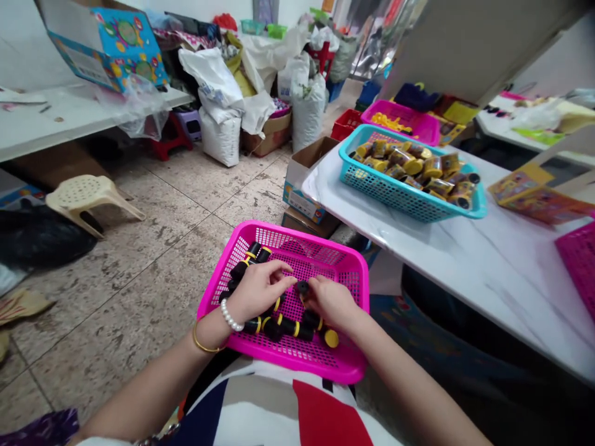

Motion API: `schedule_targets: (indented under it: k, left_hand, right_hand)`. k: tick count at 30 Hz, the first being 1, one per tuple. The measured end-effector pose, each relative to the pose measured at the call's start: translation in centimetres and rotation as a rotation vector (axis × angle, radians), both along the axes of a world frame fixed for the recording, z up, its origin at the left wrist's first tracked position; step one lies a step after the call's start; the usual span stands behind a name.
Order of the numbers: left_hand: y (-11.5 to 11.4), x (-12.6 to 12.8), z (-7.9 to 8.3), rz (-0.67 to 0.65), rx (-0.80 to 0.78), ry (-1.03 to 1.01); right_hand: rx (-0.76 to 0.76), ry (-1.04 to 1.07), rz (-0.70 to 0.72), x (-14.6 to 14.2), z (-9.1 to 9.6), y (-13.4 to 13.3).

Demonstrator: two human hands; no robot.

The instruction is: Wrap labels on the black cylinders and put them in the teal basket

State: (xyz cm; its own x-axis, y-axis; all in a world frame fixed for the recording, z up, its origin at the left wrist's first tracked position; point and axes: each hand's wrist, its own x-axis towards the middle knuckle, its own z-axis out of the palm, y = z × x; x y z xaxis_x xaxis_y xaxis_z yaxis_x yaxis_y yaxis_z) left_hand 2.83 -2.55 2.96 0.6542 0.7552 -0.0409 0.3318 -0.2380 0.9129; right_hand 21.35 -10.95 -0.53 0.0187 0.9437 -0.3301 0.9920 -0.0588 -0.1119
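A pink plastic basket (361, 272) rests on my lap, holding several black cylindrical pieces (290, 326) with yellow bands or ends. Over its middle, my right hand (332, 302) pinches a small black cylindrical piece (302, 287) between thumb and fingers, its round end facing up. My left hand (260, 286), with a pearl bracelet at the wrist, reaches in from the left. Its thumb and index finger are apart, with the thumb tip close beside that piece; whether they touch is unclear. Part of the pile is hidden under my left hand.
On the white table (446, 266) at right stands a turquoise basket (395, 195) of yellow-brown cylinders. Behind it is a pink tray (430, 129) with yellow parts. An open carton (302, 167) sits by the table corner. A beige stool (88, 192) and white sacks (220, 130) stand on the floor.
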Motion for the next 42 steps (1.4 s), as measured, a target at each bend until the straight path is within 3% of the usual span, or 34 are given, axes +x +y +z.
schedule_targets:
  k: [5, 8, 11, 13, 16, 18, 20, 23, 25, 29, 32, 36, 39, 42]
  left_hand:
    - [0.5, -0.4, -3.0, -0.029, -0.141, -0.006]
    - [0.7, -0.7, -3.7, 0.017, -0.192, -0.026]
    - [0.3, -1.2, -3.0, 0.049, -0.199, -0.071]
    - [-0.3, -1.2, -2.2, 0.066, -0.207, -0.105]
    - [-1.6, -0.6, -1.6, 0.078, -0.273, -0.162]
    - [-2.2, -0.1, -1.4, 0.069, -0.363, -0.223]
    - [-2.5, 0.3, -1.3, 0.059, -0.486, -0.281]
    - [-2.3, 0.1, -1.2, 0.092, -0.594, -0.292]
    - [-2.0, -0.4, -1.2, 0.089, -0.547, -0.234]
    - [-1.6, -0.8, -1.4, 0.013, -0.495, -0.175]
    - [-1.6, -0.2, -1.7, 0.159, -0.63, -0.326]
    - [-2.1, 0.7, -2.2, 0.356, -0.798, -0.506]
    - [-3.0, 1.0, -2.4, 0.313, -0.817, -0.511]
    - [-3.7, 0.7, -2.0, 0.341, -0.719, -0.499]
  right_hand:
    - [-0.017, 0.06, 0.013, -0.5, -1.9, 1.7]
    - [-0.012, 0.066, 0.025, 0.3, -0.8, 1.7]
    - [0.076, 0.143, -0.023, 1.1, 1.2, 0.6]
    - [0.204, 0.417, -0.161, 1.1, 2.4, -0.1]
    - [0.374, 1.03, -0.466, -0.1, 3.1, -0.9]
    - [0.399, 1.328, -0.605, -1.4, 3.0, -1.0]
    - [0.345, 1.481, -0.659, -2.6, 2.8, -1.0]
    - [0.281, 1.501, -0.681, -3.1, 2.6, -1.0]
    - [0.286, 1.41, -0.652, -2.5, 2.8, -0.9]
    - [0.143, 1.308, -0.432, -1.1, 3.8, -0.6]
    - [0.091, 1.402, -0.467, -1.2, 3.7, -0.4]
    - [0.229, 1.558, -0.708, -3.2, 1.9, -0.6]
    - [0.353, 1.644, -0.747, -4.6, 0.7, -0.7]
    - [0.486, 1.55, -0.769, -4.8, 0.8, -0.6]
